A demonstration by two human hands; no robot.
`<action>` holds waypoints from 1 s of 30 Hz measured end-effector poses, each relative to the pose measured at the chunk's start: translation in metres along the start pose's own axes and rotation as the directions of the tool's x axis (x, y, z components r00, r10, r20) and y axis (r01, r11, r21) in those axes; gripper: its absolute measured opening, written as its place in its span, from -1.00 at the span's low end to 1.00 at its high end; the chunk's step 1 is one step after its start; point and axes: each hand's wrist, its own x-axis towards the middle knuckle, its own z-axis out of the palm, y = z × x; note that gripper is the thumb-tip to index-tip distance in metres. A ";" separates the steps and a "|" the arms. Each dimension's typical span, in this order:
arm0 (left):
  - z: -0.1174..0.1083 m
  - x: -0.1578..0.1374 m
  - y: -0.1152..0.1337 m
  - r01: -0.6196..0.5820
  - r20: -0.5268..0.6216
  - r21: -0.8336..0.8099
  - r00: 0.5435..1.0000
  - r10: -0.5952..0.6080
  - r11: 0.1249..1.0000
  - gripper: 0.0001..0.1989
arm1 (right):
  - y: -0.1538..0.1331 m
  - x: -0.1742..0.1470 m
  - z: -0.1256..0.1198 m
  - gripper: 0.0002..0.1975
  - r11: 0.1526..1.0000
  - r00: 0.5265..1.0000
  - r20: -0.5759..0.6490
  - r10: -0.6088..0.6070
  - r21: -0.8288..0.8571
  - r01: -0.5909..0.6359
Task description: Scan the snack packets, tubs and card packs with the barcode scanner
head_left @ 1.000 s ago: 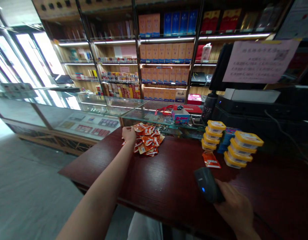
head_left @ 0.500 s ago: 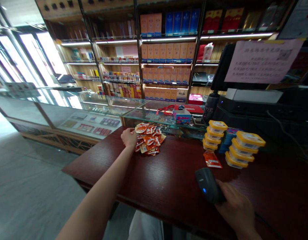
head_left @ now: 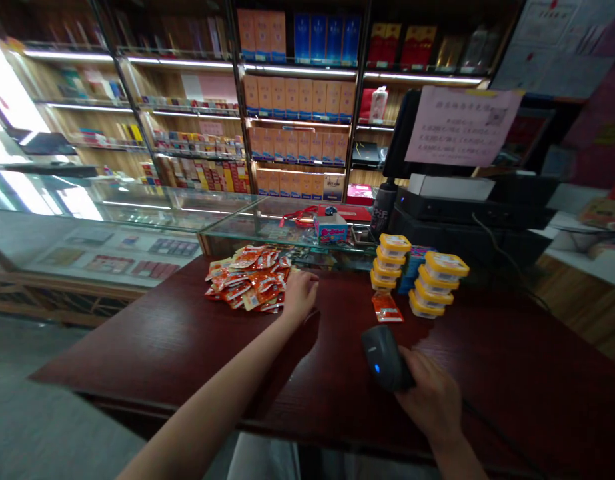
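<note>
A heap of small orange packets point(head_left: 250, 283) lies on the dark red desk point(head_left: 332, 390). My left hand point(head_left: 300, 295) rests at the right edge of this heap, thumb apart from the fingers, with no packet visible in it; part of its fingers is hidden. A black handheld barcode scanner point(head_left: 386, 360) with a blue light is gripped in my right hand point(head_left: 432, 393), low over the desk. Beyond the scanner lies one single orange packet point(head_left: 387, 308), in front of two stacks of yellow-lidded plastic tubs point(head_left: 388, 263).
Behind the tubs stand blue packages point(head_left: 411, 270). A monitor with a pink paper notice point(head_left: 460, 127) rises at the back right. A glass display counter point(head_left: 227, 223) borders the desk, holding a small blue-and-pink box point(head_left: 331, 229). The scanner's cable trails right.
My left hand has passed from the left side of the packet heap to its right side. The heap reaches further left. The view has turned right; the scanner stays in my right hand.
</note>
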 end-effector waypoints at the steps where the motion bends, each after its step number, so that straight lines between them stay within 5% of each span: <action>1: 0.013 -0.004 0.008 -0.028 0.060 -0.032 0.998 0.030 0.999 -0.87 | 0.001 -0.001 0.001 -0.71 1.000 1.000 -0.008 0.019 0.009 -0.018; 7: 0.077 -0.005 0.046 -0.044 0.289 -0.141 0.954 0.083 0.989 -0.85 | 0.006 -0.002 0.004 -0.70 0.996 0.995 -0.041 0.089 0.006 -0.089; 15: 0.129 0.008 0.079 0.151 0.283 -0.017 0.949 -0.140 0.988 -0.79 | 0.002 0.001 0.003 -0.70 0.991 0.991 -0.048 0.125 0.046 -0.123; 23: 0.113 0.016 0.054 0.264 0.322 -0.231 0.929 -0.183 0.937 -0.87 | -0.001 0.003 0.001 -0.69 0.986 0.987 -0.026 0.158 0.056 -0.157; 30: 0.106 0.007 0.047 0.193 0.292 -0.245 0.949 -0.118 0.950 -0.92 | -0.005 0.004 0.004 -0.70 0.989 0.989 -0.041 0.143 0.040 -0.141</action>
